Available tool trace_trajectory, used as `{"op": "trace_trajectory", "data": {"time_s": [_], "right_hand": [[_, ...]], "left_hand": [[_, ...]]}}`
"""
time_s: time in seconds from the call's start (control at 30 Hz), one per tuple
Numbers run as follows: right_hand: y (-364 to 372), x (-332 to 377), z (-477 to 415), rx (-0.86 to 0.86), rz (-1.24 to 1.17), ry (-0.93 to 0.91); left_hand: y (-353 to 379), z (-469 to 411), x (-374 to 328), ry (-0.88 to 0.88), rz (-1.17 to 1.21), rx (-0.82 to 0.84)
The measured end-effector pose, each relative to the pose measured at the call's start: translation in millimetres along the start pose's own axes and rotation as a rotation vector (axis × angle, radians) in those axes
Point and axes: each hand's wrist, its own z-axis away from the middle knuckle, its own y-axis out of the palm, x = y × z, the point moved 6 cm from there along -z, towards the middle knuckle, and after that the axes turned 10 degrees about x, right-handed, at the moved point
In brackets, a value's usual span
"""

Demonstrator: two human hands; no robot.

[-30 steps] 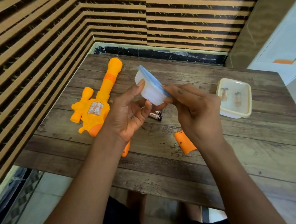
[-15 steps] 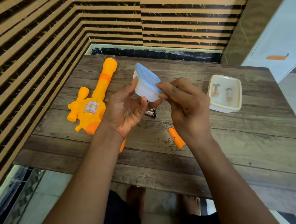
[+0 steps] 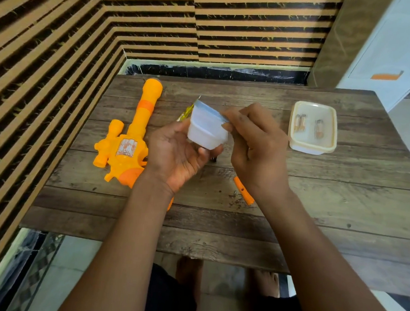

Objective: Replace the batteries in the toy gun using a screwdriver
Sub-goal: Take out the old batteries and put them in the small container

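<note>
A small white tub with a blue lid (image 3: 207, 126) is held tilted above the wooden table (image 3: 341, 201). My left hand (image 3: 175, 155) cups the tub from below. My right hand (image 3: 255, 144) pinches the lid's right edge. The yellow-orange toy gun (image 3: 129, 140) lies on the table to the left, barrel pointing away. Its orange battery cover (image 3: 243, 190) lies below my right wrist, with a small screw (image 3: 235, 194) beside it. A yellow-handled screwdriver (image 3: 186, 111) peeks out behind the tub. An old battery's end (image 3: 214, 159) shows under my left fingers.
A cream lidded box (image 3: 312, 129) with batteries inside stands at the right of the table. A striped wall runs close along the left and far sides. The table's front edge is near my knees, with my feet below it.
The tub has turned a little in my hands and my right fingers have shifted along the lid's edge. My head has tilted slightly; nothing on the table moved.
</note>
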Motion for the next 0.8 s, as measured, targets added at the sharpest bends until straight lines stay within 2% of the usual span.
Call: {"op": "trace_trajectory", "data": {"time_s": [0.2,0.37,0.43,0.63,0.8], "right_hand": [[-7.4,-6.7,-4.2,0.015,0.153,-0.042],[-16.6,-16.3,-1.6,0.006,0.160,0.027],[-21.4,-20.4,-2.1,-0.027,0.184,0.060],[-30.6,-38.3,-2.6,-0.136,0.234,0.174],[-43.4,-46.3,-1.3,-0.268,0.286,0.295]], "left_hand": [[12.0,-9.2,8.8,0.051,-0.114,-0.036],[17.8,-18.6,18.9,0.027,-0.228,-0.100],[20.5,-21.9,24.1,0.035,-0.399,-0.125],[25.0,-28.5,29.8,0.280,-1.116,-0.257],[33.2,-37.5,38.7,0.304,-1.406,-0.257]]}}
